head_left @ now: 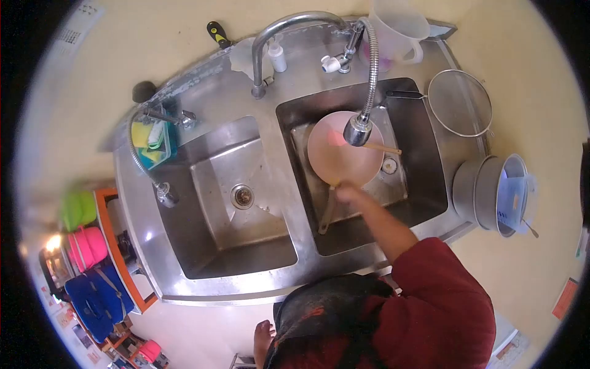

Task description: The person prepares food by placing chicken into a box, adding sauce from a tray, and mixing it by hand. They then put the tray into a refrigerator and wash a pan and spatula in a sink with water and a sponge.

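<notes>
Inside the right-hand sink basin, a round pink frying pan (344, 166) sits with its beige handle (327, 215) pointing toward me. My right hand (348, 193) is closed at the pan's near rim, where the handle joins; its fingers are small and partly hidden. A spatula with a pink head (336, 138) and a wooden handle (382, 148) lies across the pan. Over the pan hangs a metal spray head (357, 130), hiding part of the spatula. Low beside my apron, my left hand (264, 335) is away from the sink, fingers loosely bent and holding nothing.
The left basin (215, 246) has a drain strainer (243, 197) and a second spray head (166, 195). A teal sponge container (153, 144) stands at left. Around the right basin are a sieve (460, 103), a clear jug (396, 31) and stacked metal pans (485, 194).
</notes>
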Demonstrator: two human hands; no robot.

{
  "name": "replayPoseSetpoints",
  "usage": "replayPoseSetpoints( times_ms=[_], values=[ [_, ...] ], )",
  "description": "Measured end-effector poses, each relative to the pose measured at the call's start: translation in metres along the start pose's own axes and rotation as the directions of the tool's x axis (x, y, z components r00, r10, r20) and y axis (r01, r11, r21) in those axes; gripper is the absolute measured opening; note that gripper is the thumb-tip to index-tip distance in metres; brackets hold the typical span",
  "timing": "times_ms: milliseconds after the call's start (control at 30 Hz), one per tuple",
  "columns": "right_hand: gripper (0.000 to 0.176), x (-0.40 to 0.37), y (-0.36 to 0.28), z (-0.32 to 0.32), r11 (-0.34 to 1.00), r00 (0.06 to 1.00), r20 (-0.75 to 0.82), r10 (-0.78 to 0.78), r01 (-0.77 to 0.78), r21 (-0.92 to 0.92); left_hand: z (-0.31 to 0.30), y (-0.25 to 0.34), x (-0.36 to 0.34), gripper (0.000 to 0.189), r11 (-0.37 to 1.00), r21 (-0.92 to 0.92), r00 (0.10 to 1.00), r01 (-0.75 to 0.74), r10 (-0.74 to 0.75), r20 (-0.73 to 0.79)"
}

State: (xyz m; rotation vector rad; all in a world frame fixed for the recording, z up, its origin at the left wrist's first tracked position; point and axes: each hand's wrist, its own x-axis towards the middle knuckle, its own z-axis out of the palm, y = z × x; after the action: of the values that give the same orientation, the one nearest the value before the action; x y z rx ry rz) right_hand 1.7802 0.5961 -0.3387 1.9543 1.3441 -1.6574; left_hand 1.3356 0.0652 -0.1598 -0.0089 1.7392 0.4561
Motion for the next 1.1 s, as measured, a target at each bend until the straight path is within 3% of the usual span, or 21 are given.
replayPoseSetpoints(
  times_ms=[33, 67, 100, 133, 167, 233, 300, 400, 467, 500, 567, 633, 700, 800, 900, 967, 1067, 1100],
  values=[
    [0.028, -0.056, -0.045, -0.061, 0.979, 0.986, -0.1, -0.13, 0.144, 0.148, 0.002, 0.008, -0.001, 0.041, 0.988, 0.156, 1.0, -0.014, 0.017, -0.023],
    [0.025, -0.088, -0.081, -0.097, 0.8, 0.967, -0.163, -0.194, 0.252, 0.545, 0.014, 0.042, -0.016, 0.042, 0.951, 0.31, 0.999, -0.018, 0.033, -0.043],
    [0.023, -0.12, -0.116, -0.133, 0.315, 0.94, -0.225, -0.257, 0.301, 0.9, 0.032, 0.087, -0.041, 0.042, 0.889, 0.457, 0.997, -0.016, 0.05, -0.061],
    [0.024, -0.152, -0.151, -0.169, -0.128, 0.905, -0.284, -0.318, 0.256, 0.958, 0.043, 0.122, -0.056, 0.043, 0.919, 0.39, 0.998, -0.053, 0.054, 0.007],
    [0.026, -0.119, -0.164, -0.205, 0.418, 0.664, -0.505, -0.551, 0.744, 0.522, 0.055, 0.156, -0.072, 0.044, 0.945, 0.317, 0.995, -0.08, 0.059, 0.076],
    [0.03, -0.097, -0.212, -0.266, 0.419, 0.527, -0.359, -0.77, 0.843, 0.339, 0.085, 0.227, -0.082, 0.046, 0.932, 0.362, 0.987, -0.035, -0.026, 0.162],
    [0.041, -0.074, -0.249, -0.283, 0.213, 0.578, -0.396, -0.713, 0.718, 0.663, 0.138, 0.296, -0.099, 0.043, 0.852, 0.427, 0.928, -0.303, 0.161, 0.337],
    [0.028, -0.075, -0.253, -0.295, 0.195, 0.692, -0.269, -0.67, 0.514, 0.836, 0.228, 0.372, -0.098, 0.046, 0.773, 0.392, 0.812, -0.498, 0.258, 0.523],
    [0.039, -0.115, -0.226, -0.285, 0.05, 0.579, -0.306, -0.756, 0.517, 0.854, 0.286, 0.386, -0.065, 0.05, 0.863, 0.058, 0.652, -0.502, 0.334, 0.681],
    [0.045, -0.14, -0.21, -0.274, -0.02, 0.518, -0.327, -0.791, 0.511, 0.86, 0.32, 0.391, -0.048, 0.055, 0.888, 0.018, 0.631, -0.459, 0.312, 0.711],
    [0.036, -0.192, -0.186, -0.246, -0.01, 0.505, -0.31, -0.806, 0.51, 0.86, 0.381, 0.394, -0.001, 0.06, 0.95, -0.083, 0.622, -0.302, 0.262, 0.738],
    [0.028, -0.203, -0.169, -0.234, 0.174, 0.508, -0.29, -0.811, 0.683, 0.71, 0.434, 0.394, 0.049, 0.064, 0.969, -0.224, 0.654, -0.108, 0.238, 0.718],
    [0.021, -0.195, -0.163, -0.221, 0.475, 0.528, -0.257, -0.809, 0.846, 0.242, 0.47, 0.413, 0.064, 0.058, 0.921, -0.387, 0.673, 0.046, 0.258, 0.693],
    [0.022, -0.164, -0.144, -0.228, 0.558, 0.564, -0.447, -0.694, 0.814, 0.16, 0.505, 0.446, 0.087, 0.052, 0.925, -0.372, 0.708, 0.074, 0.214, 0.673],
    [0.032, -0.163, -0.121, -0.239, 0.668, 0.637, -0.528, -0.562, 0.726, 0.165, 0.535, 0.462, 0.104, 0.074, 0.945, -0.3, 0.685, -0.128, 0.303, 0.663],
    [0.04, -0.168, -0.112, -0.236, 0.717, 0.642, -0.576, -0.506, 0.684, 0.132, 0.549, 0.465, 0.11, 0.069, 0.949, -0.278, 0.707, -0.147, 0.298, 0.642],
    [0.059, -0.155, -0.097, -0.204, 0.564, 0.572, -0.671, -0.472, 0.781, 0.269, 0.559, 0.47, 0.096, 0.062, 0.922, -0.343, 0.655, -0.181, 0.373, 0.657],
    [0.062, -0.153, -0.09, -0.195, 0.593, 0.536, -0.675, -0.507, 0.786, 0.179, 0.559, 0.469, 0.092, 0.06, 0.905, -0.382, 0.626, -0.188, 0.41, 0.664]
  ],
)
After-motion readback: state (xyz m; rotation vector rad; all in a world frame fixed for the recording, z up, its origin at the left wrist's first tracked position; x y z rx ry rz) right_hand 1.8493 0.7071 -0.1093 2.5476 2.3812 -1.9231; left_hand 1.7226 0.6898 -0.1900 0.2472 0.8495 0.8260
